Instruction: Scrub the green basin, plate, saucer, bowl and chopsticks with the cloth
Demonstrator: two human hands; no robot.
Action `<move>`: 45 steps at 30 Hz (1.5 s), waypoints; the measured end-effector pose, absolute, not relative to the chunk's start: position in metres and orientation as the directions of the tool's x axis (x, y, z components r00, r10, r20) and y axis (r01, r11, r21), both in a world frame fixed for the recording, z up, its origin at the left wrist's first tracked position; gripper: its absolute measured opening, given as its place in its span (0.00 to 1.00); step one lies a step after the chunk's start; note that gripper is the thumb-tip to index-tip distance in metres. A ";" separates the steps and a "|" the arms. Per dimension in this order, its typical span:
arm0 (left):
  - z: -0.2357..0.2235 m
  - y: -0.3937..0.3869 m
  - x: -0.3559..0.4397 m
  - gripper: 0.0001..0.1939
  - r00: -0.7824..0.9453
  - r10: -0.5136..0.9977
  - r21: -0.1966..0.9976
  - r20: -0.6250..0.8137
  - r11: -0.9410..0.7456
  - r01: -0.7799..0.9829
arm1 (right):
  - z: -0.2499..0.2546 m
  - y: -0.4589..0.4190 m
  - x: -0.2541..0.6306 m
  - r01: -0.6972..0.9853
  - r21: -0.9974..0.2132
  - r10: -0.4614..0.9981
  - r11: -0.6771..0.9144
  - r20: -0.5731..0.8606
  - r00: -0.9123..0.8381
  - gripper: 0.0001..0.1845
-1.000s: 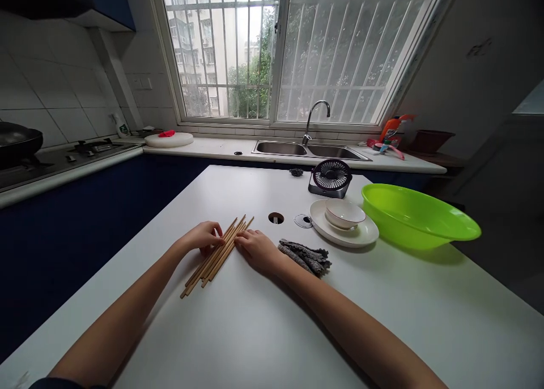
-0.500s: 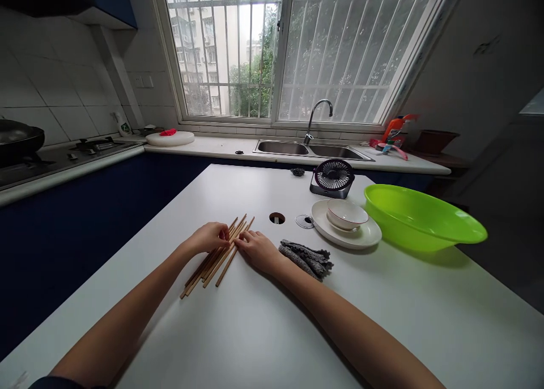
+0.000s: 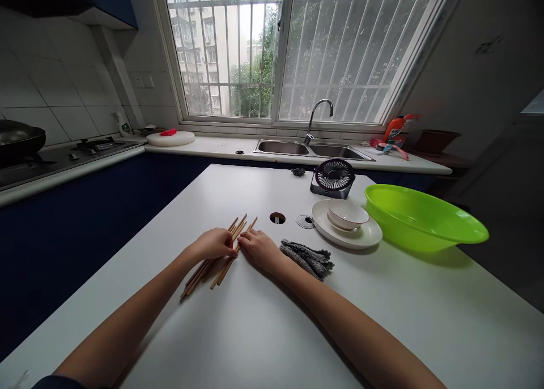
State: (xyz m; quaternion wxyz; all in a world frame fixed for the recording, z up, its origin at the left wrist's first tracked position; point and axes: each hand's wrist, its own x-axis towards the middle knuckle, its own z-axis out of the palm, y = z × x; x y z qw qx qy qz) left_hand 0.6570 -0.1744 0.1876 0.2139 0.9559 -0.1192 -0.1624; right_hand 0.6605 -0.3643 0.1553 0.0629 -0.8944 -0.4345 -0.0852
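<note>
Several wooden chopsticks (image 3: 212,264) lie in a loose bundle on the white table (image 3: 263,326), pointing away from me to the right. My left hand (image 3: 212,243) rests on the bundle's middle with its fingers curled over the sticks. My right hand (image 3: 260,248) lies just right of the bundle, its fingertips pinching the sticks on that side. A pair of sticks has fanned out a little from the others at the near end.
A grey cloth (image 3: 308,257) lies right of my right hand. Beyond it stand a white plate (image 3: 361,237) with a bowl (image 3: 347,214), a green basin (image 3: 420,216) and a small black fan (image 3: 332,178). A round hole (image 3: 277,218) is in the table. Sink (image 3: 312,149) at the back.
Both hands have shifted the chopsticks: the bundle has spread, with a pair drawn off to the right at the near end. My left hand has slid right over the sticks.
</note>
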 end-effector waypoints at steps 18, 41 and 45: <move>0.197 -0.200 0.639 0.07 0.974 -0.136 0.275 -0.179 -0.958 -0.083 | 0.159 -0.367 0.660 0.733 -0.103 0.711 -0.673 0.182 0.679 0.11; 0.196 -0.205 0.637 0.02 0.985 -0.118 0.316 -0.126 -0.946 -0.073 | 0.161 -0.370 0.662 0.717 -0.205 0.689 -0.666 0.198 0.697 0.11; 0.196 -0.204 0.638 0.04 0.985 -0.122 0.322 -0.124 -0.944 -0.076 | 0.160 -0.371 0.661 0.716 -0.227 0.682 -0.660 0.218 0.698 0.11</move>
